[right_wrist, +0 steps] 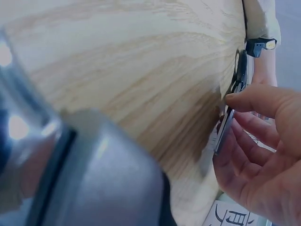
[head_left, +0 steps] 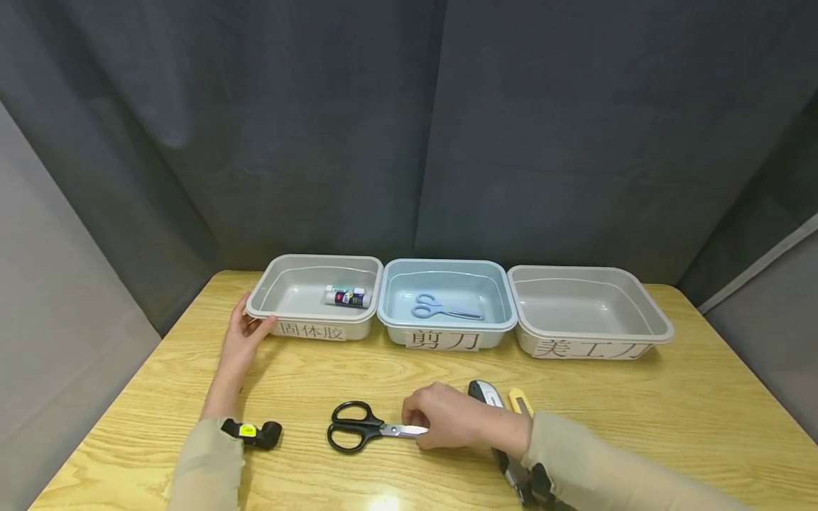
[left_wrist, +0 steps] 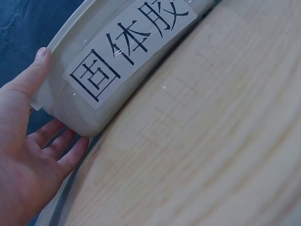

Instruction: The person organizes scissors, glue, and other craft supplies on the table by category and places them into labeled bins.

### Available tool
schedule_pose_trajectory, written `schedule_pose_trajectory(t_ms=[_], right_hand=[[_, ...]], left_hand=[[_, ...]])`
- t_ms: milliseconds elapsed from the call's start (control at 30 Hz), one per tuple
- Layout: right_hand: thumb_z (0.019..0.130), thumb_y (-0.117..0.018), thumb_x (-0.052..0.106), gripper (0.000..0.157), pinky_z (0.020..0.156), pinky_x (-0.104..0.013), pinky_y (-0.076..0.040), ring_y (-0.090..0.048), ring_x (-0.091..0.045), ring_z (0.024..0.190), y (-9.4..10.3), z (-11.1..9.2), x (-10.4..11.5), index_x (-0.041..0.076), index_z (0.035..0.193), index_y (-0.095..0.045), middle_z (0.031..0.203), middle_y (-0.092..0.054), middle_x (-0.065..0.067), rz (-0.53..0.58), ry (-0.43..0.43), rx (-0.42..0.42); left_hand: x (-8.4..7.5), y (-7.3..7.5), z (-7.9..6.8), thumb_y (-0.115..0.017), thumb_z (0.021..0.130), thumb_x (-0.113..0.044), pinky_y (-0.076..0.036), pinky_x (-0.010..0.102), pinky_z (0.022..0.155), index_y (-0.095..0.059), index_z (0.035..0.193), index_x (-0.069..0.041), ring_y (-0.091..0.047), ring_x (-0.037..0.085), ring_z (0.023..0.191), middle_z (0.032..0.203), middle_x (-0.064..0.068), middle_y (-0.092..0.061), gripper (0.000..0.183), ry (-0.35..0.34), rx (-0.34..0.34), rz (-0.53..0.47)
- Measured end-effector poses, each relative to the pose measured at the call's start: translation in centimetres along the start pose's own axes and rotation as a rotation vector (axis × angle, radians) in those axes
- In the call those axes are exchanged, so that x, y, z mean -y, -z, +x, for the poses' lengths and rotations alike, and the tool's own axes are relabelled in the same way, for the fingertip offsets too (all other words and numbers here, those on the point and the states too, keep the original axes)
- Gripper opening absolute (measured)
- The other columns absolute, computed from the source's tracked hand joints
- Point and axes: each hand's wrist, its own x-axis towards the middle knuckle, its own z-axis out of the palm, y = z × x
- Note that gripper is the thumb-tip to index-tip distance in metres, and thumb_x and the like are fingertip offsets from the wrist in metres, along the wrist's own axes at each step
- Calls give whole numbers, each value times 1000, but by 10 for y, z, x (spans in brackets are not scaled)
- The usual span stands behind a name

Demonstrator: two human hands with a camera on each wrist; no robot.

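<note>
Black-handled scissors [head_left: 358,427] lie on the wooden table with their handles to the left. My right hand [head_left: 447,417] pinches their metal blades between thumb and fingers; the right wrist view shows the blade [right_wrist: 225,132] between them. At the left grey bin [head_left: 307,328], my left hand [head_left: 244,333] holds the front left corner, its thumb on the rim and fingers under it. Two glue sticks [head_left: 348,299] lie in that bin. A silver-and-black utility knife [head_left: 488,394] and a yellow utility knife [head_left: 520,400] lie partly hidden beneath my right forearm.
A blue bin [head_left: 447,265] in the middle contains light blue scissors [head_left: 441,308]. To its right stands another grey bin [head_left: 588,330]. All three bins have paper labels on their fronts and form a row before a dark curtain [head_left: 409,142].
</note>
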Motion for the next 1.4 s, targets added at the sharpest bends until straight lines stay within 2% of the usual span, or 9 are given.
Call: schedule_pose_trajectory(t_ms=[267, 533, 767, 933, 1200, 1400], right_hand=[[66, -66, 5, 20, 50, -15, -38, -42, 0, 56, 3, -1, -2, 19, 78, -61, 62, -50, 13, -40, 2, -8], [67, -66, 4, 18, 56, -14, -40, -44, 0, 61, 10, -1, -5, 18, 78, -64, 68, -54, 12, -106, 6, -16], [75, -67, 3, 16, 61, -19, -45, -50, -4, 68, 11, -5, -7, 13, 88, -67, 79, -59, 5, -227, 22, -86], [73, -69, 4, 17, 68, -23, -49, -54, -8, 73, 13, -6, -9, 12, 88, -68, 81, -59, 4, -275, 11, -125], [73, -68, 2, 14, 64, -23, -48, -53, -9, 69, 18, -9, -11, 11, 83, -67, 77, -57, 3, -291, 21, -119], [75, -67, 2, 13, 61, -24, -48, -53, -10, 66, 16, -10, -14, 12, 82, -64, 75, -55, 4, -354, 47, -146]], left_hand=[[1, 1, -1, -58, 89, -26, -37, 4, 82, -9, 147, -20, -39, 13, 113, 140, 17, -33, 76, -7, -7, -2], [-1, 1, -1, -57, 90, -28, -35, 5, 83, -8, 147, -23, -35, 21, 121, 142, 17, -31, 76, -5, -5, 16], [-1, 1, -1, -58, 89, -30, -36, 8, 85, -10, 147, -24, -37, 19, 120, 141, 15, -33, 76, 3, -20, 29], [-2, 1, -2, -58, 89, -27, -36, 5, 82, -9, 147, -22, -37, 20, 119, 140, 18, -33, 76, 1, -10, 21], [-2, 2, 1, -58, 90, -24, -35, 4, 81, -8, 147, -22, -34, 23, 122, 142, 19, -31, 77, 14, 1, 4], [-2, 1, -1, -57, 90, -25, -35, 4, 82, -8, 148, -22, -37, 17, 117, 140, 19, -33, 76, -1, 2, 17]])
